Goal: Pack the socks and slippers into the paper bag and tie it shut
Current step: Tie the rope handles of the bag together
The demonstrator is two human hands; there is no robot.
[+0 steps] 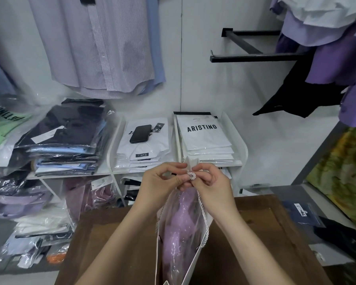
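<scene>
Over the wooden table [265,233], the left hand [162,181] and right hand [211,181] each pinched the twisted cord [201,204] above the standing paper bag [158,256] — packed, purple wrapped goods [183,219] inside. Tying looked underway; next, the loop [191,176] would need drawing snug.

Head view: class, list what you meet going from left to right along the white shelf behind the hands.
stack of dark bagged clothes → black phone, lying on a white shirt stack → white package printed ARISTINO
</scene>
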